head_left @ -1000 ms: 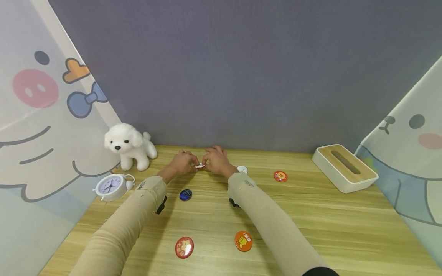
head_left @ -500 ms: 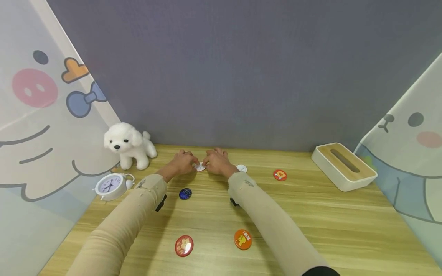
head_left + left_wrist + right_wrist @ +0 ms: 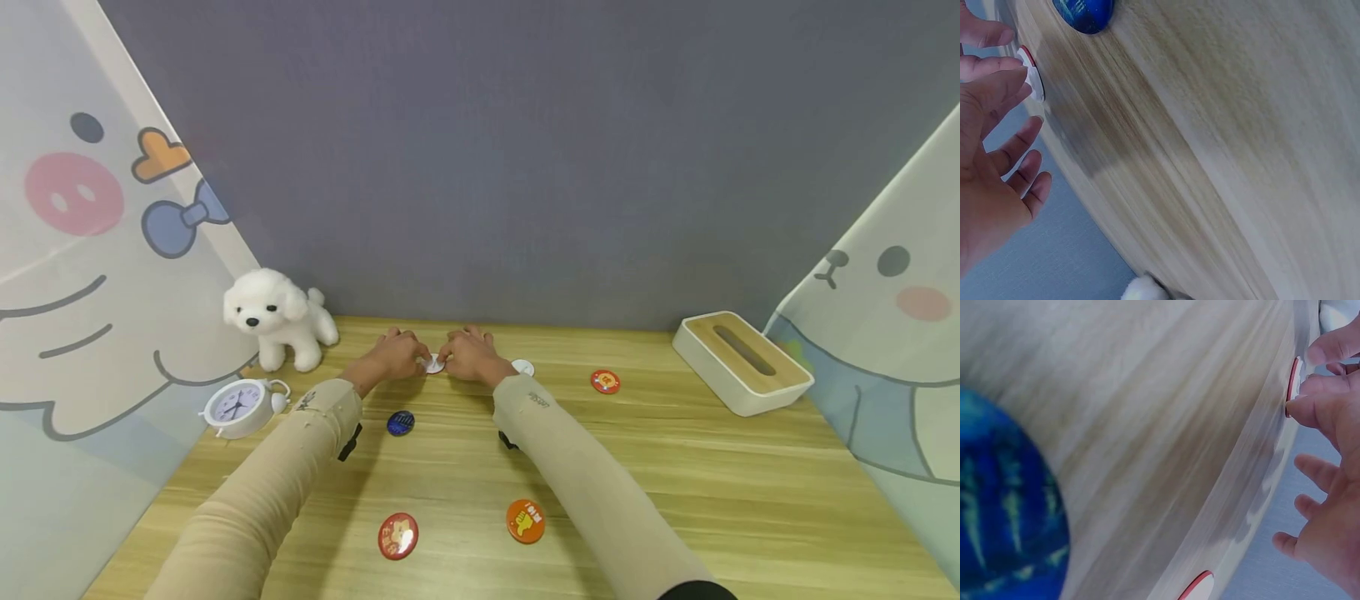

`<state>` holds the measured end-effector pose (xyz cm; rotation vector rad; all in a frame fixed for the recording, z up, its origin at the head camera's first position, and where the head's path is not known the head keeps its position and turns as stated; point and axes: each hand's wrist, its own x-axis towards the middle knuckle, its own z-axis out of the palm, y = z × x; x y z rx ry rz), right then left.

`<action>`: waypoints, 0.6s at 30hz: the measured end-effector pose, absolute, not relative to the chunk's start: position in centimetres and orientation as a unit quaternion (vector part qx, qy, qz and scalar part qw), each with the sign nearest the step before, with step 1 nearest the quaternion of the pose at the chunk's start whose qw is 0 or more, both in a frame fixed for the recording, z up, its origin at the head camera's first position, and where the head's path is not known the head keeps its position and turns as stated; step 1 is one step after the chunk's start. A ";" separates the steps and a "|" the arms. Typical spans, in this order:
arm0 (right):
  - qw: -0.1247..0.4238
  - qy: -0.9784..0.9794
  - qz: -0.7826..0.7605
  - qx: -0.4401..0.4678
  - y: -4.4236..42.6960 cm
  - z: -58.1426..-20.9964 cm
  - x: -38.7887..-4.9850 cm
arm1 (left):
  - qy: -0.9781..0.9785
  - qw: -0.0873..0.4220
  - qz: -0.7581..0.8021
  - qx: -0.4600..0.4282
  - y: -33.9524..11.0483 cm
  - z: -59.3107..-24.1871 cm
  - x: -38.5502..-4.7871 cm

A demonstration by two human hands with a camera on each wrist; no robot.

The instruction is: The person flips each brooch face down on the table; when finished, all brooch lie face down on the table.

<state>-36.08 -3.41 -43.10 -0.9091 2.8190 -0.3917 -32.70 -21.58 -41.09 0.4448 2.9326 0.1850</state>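
Note:
Near the table's far edge, a round pin badge (image 3: 433, 364) with a white back and red rim is between my two hands. My left hand (image 3: 399, 355) pinches its left side with thumb and index finger; the other fingers are loosely bent. From the opposite side, my right hand (image 3: 468, 354) pinches the badge with thumb and forefinger. In the right wrist view, the badge's red rim and white back (image 3: 1294, 384) show beside the fingertips, which cover part of it. Just right of my right wrist lies a second white-backed badge (image 3: 522, 367).
A blue badge (image 3: 401, 423), a red badge (image 3: 398, 536), an orange thumb badge (image 3: 526, 522) and a small red badge (image 3: 605, 382) lie on the wooden table (image 3: 720, 500). A white alarm clock (image 3: 240, 408) and plush dog (image 3: 277, 318) stand left, a tissue box (image 3: 742, 363) right.
The badge between my hands was tilted nearly edge-on a second ago; its white back now faces up, and it sits slightly lower. Both hands stay in nearly the same place.

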 end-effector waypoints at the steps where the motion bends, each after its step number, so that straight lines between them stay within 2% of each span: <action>1: 0.076 0.941 -0.130 -0.303 -3.4 -43.1 -36.1 | 0.983 0.084 0.063 0.149 -21.6 -41.1 -32.7; 18: 0.082 0.942 -0.128 -0.300 -3.4 -43.2 -36.0 | 0.983 0.084 0.066 0.150 -21.6 -41.0 -32.5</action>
